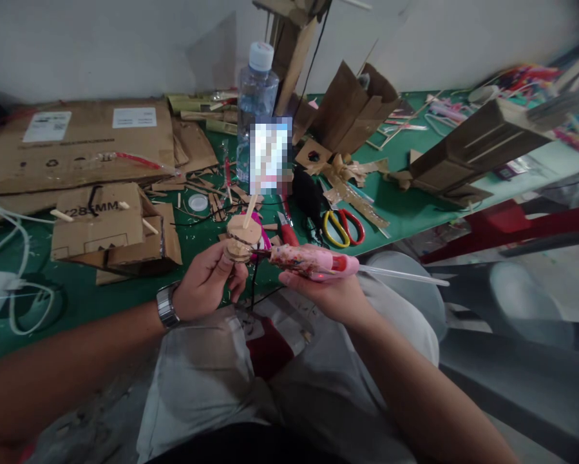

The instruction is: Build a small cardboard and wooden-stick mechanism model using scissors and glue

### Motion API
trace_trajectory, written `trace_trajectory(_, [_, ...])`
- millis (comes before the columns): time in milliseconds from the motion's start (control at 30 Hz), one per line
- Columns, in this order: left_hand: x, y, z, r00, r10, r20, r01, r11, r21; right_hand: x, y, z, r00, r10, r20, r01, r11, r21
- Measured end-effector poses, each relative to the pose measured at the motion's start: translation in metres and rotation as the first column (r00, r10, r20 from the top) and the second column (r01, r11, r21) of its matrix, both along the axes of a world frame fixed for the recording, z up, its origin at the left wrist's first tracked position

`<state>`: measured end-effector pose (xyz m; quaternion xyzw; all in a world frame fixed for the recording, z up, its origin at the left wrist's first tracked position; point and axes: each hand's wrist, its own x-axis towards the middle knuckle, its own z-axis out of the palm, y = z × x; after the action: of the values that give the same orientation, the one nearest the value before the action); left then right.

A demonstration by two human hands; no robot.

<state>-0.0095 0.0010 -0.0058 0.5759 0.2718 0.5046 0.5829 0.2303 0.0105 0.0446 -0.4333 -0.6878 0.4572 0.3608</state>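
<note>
Between the fingertips of my left hand (207,280) is a small stack of round cardboard discs (243,233), closed in a pinch at its lower edge. A thin wooden stick (251,209) rises from the top disc. My right hand (325,290) is wrapped round a pink hot glue gun (313,263), spotted with stains near its front. Its nozzle points left and meets or nearly meets the side of the discs. A clear glue stick (405,275) sticks out of the gun's back end. Something bright pink (260,238) shows behind the discs.
On the green table (197,241) lie scissors (342,229) with yellow and red handles, a red-handled cutter (286,229) and cardboard scraps. A cardboard box (110,222) with wooden pegs stands left; a water bottle (257,96) stands behind. Grey stools (409,283) are at right.
</note>
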Motion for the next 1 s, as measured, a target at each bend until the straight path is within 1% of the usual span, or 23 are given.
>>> trace_trajectory(167, [0.000,0.001,-0.004,1.000,0.020,0.012,-0.021,1.000,0.022,0.001,0.001,0.003,0.999,0.013,0.046,-0.013,1.000,0.009])
trace_trajectory(300, [0.000,0.000,-0.007,1.000,0.015,0.008,-0.015,1.000,-0.009,0.001,0.001,0.006,0.996,0.018,0.082,-0.018,1.000,-0.003])
trace_trajectory(467, [0.000,-0.002,-0.002,0.998,0.053,-0.016,-0.054,0.996,-0.071,0.002,0.002,0.006,0.998,0.015,0.058,-0.014,1.000,-0.014])
trace_trajectory(567, [0.001,-0.001,0.001,0.996,0.091,-0.002,-0.091,0.993,-0.071,0.002,0.003,0.005,0.998,0.005,0.069,-0.003,1.000,-0.029])
trace_trajectory(633, [0.002,0.000,0.002,0.994,0.109,-0.005,-0.109,0.992,-0.056,0.002,0.003,0.003,0.999,-0.013,0.041,0.015,0.999,-0.041])
trace_trajectory(767, [0.002,0.001,0.000,0.993,0.119,-0.013,-0.119,0.992,-0.049,0.000,0.003,0.003,0.996,-0.015,-0.093,0.010,0.998,-0.062])
trace_trajectory(833, [0.002,0.001,-0.001,0.992,0.124,-0.010,-0.125,0.990,-0.061,0.000,0.004,0.002,0.994,-0.011,-0.110,0.003,0.997,-0.075])
trace_trajectory(900, [0.002,0.002,0.000,0.991,0.133,-0.023,-0.134,0.989,-0.065,0.001,0.003,0.000,0.994,-0.031,-0.109,0.017,0.992,-0.126])
trace_trajectory(967, [0.002,0.002,0.001,0.988,0.147,-0.055,-0.150,0.987,-0.052,0.002,0.002,-0.004,0.986,-0.075,-0.147,0.040,0.972,-0.230])
trace_trajectory(1000, [0.002,0.002,0.002,0.985,0.157,-0.067,-0.160,0.986,-0.047,0.002,0.002,-0.006,0.978,-0.102,-0.184,0.044,0.954,-0.298])
